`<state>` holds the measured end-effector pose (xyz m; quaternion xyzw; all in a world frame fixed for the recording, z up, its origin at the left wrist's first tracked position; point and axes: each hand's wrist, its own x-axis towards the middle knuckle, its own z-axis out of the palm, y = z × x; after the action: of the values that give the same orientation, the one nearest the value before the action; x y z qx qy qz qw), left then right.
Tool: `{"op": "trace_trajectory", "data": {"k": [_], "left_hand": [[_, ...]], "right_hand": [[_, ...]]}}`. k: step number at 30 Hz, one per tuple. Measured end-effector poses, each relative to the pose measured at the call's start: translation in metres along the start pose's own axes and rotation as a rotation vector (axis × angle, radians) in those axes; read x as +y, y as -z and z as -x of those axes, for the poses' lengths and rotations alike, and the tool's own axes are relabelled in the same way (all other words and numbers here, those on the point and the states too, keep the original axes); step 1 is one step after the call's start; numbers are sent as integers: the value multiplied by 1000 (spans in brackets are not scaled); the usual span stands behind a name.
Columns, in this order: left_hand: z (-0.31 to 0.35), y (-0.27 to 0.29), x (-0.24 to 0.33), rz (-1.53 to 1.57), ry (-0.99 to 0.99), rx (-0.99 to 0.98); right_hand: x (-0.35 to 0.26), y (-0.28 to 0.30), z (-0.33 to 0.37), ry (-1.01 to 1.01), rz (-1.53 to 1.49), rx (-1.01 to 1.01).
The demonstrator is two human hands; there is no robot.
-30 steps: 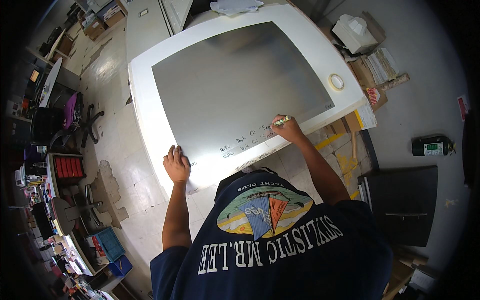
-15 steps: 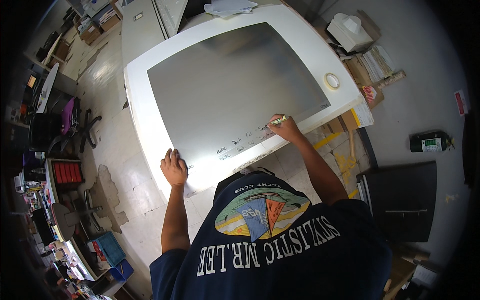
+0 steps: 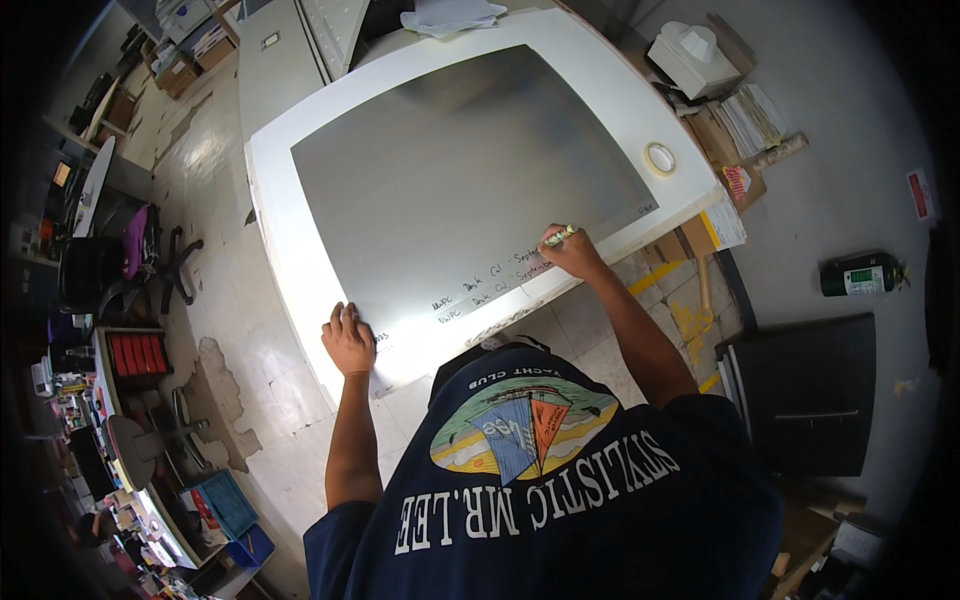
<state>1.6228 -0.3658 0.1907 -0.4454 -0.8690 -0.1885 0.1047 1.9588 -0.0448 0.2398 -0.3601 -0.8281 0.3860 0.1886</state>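
Right hand (image 3: 567,253) holding marker (image 3: 560,236), gray sheet (image 3: 460,165) beneath

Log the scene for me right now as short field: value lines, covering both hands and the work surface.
Left hand: resting over the sheet's left edge, near the close corner; grip unclear
Right hand: gripping a pale green marker; its tip is hidden
Sheet: large, grey, on a white surface
Writing: two dark rows near the closest edge
Tape roll: right of the sheet
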Motion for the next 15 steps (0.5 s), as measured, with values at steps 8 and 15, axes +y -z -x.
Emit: {"op": "trace_trajectory", "data": {"k": [8,15], "left_hand": [[0,0,0,-2,-7,3],[0,1,0,6,-12,6]], "right_hand": [[3,2,0,-2,-7,-7],[7,3,-1,-5,-15,19]]}}
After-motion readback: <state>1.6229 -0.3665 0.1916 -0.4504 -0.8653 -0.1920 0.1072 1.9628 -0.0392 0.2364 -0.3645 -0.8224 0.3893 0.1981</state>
